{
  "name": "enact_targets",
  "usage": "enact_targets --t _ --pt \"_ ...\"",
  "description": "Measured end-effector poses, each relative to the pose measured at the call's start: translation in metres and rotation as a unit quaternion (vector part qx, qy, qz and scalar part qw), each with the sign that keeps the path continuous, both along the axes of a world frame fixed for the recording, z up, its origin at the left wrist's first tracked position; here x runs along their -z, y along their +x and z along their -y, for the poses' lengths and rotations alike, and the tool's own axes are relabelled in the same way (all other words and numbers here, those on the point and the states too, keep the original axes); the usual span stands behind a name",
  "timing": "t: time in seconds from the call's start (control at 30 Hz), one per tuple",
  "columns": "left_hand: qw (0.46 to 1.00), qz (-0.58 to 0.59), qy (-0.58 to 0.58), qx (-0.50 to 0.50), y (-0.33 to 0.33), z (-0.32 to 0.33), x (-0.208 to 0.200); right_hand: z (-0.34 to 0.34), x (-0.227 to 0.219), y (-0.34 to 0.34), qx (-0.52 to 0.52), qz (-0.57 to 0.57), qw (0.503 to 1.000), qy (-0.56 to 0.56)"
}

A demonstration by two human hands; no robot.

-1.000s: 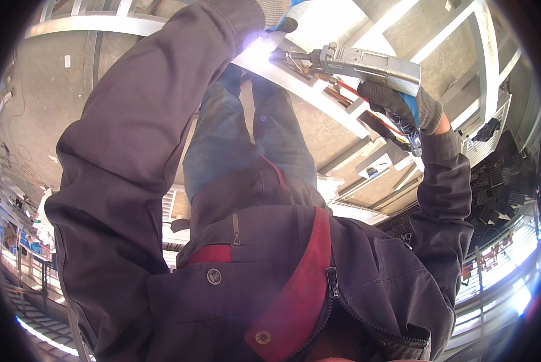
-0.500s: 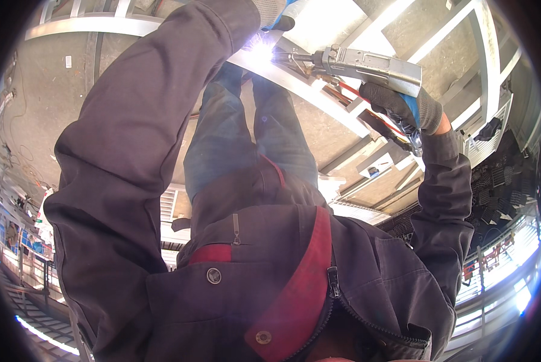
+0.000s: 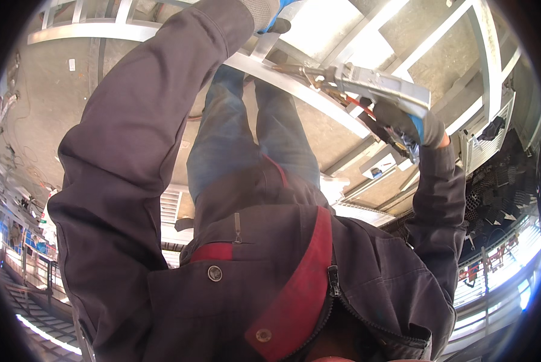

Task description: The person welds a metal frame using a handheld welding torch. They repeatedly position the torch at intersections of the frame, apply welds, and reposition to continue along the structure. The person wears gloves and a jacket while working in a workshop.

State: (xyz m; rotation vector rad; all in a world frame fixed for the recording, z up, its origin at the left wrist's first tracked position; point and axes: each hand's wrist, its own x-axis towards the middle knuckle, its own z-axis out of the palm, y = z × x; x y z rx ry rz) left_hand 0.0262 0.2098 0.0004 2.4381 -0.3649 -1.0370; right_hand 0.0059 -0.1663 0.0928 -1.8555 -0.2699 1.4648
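A silver-grey welding gun (image 3: 379,84) is in my right hand (image 3: 418,125), which wears a grey-and-blue glove with its fingers closed round the handle. The gun's nozzle (image 3: 285,69) points left, close over a long pale metal rail (image 3: 306,95); no arc glows at its tip. My left hand (image 3: 263,13), gloved too, reaches up to the top edge, where the picture cuts off most of it. One dark fingertip shows against a short metal bar (image 3: 264,46) that meets the rail, and the hand appears closed on this bar.
Further pale metal frame bars (image 3: 488,60) stand at the upper right, with a curved rail (image 3: 92,31) at the upper left. A red cable (image 3: 358,102) runs beneath the gun. Dark mesh-like pieces (image 3: 493,187) lie at the right. Below the frame is concrete floor (image 3: 132,63).
The bright welding arc at the nozzle has gone out. My right hand and the gun have shifted slightly right and down, away from the joint. My left hand stays almost in place.
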Motion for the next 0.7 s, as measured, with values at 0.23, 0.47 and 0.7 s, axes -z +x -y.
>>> enact_targets --t 0.23,0.47,0.7 --pt "0.999 0.006 0.030 0.034 0.008 0.002 0.006 0.039 -0.031 -0.068 0.248 -0.099 0.959 0.096" --pt "1.000 0.005 0.027 0.010 -0.005 0.001 0.001 0.055 -0.042 -0.160 0.438 -0.130 0.861 0.222" --pt "0.992 -0.096 0.078 0.005 0.008 0.015 -0.015 0.056 -0.050 -0.201 0.465 -0.095 0.847 0.239"
